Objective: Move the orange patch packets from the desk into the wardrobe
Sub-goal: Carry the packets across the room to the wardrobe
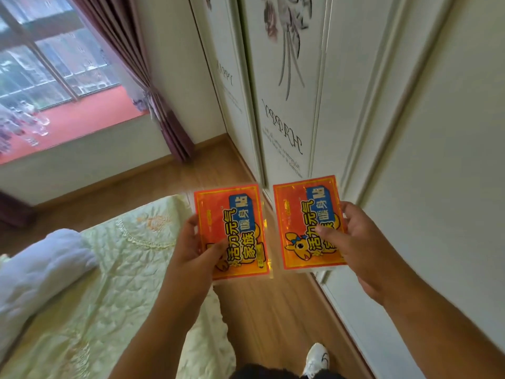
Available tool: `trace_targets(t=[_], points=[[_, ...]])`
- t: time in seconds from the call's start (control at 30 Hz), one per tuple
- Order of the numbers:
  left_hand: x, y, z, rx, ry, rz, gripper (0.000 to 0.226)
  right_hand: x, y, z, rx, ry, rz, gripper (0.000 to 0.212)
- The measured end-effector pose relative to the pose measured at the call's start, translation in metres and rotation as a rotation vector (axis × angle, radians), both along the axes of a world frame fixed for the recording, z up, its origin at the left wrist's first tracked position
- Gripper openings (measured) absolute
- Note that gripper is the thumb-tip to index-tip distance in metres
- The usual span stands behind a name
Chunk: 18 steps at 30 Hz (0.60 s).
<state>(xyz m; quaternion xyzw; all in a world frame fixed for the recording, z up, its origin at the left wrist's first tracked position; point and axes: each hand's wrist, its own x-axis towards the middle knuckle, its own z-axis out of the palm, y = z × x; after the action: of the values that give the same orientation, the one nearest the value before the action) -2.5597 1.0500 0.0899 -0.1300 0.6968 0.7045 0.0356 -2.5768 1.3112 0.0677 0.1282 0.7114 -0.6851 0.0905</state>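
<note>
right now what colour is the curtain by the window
Dark purple curtain, tied back beside the window; clearest in the head view.

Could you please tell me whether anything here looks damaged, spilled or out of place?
Nothing stands out. The left hand holds one orange packet and the right hand holds another, both flat and intact, beside the closed wardrobe doors.

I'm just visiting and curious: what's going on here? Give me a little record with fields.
left hand: left hand holds the left orange packet
right hand: right hand holds the right orange packet
packets: side by side, apart, printed faces toward the camera
wardrobe: wardrobe doors shut, on the right
bed: bed on the left, white pillow on it
floor: wooden floor, one white shoe showing
</note>
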Motion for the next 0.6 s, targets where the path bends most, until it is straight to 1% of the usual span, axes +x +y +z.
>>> trace_targets(t=[0.13, 0.27, 0.4, 0.5, 0.6], points=[[-0.039, 0.018, -0.005, 0.024, -0.016, -0.013, 0.041, -0.031, 0.013, 0.006, 0.002, -0.011, -0.035, 0.025], [-0.079, 0.042, -0.013, 0.059, -0.082, -0.115, 0.041, -0.038, 0.030, 0.011, 0.001, -0.039, -0.112, 0.027], [-0.132, 0.066, -0.020, 0.042, -0.076, -0.271, 0.041, -0.043, 0.045, 0.009, 0.045, -0.060, -0.287, 0.024], [-0.170, 0.085, -0.019, 0.070, -0.081, -0.428, 0.044, -0.042, 0.047, 0.014, 0.075, -0.058, -0.440, 0.022], [-0.200, 0.101, -0.015, 0.076, -0.077, -0.594, 0.044, -0.037, 0.040, 0.021, 0.071, -0.047, -0.607, 0.025]])
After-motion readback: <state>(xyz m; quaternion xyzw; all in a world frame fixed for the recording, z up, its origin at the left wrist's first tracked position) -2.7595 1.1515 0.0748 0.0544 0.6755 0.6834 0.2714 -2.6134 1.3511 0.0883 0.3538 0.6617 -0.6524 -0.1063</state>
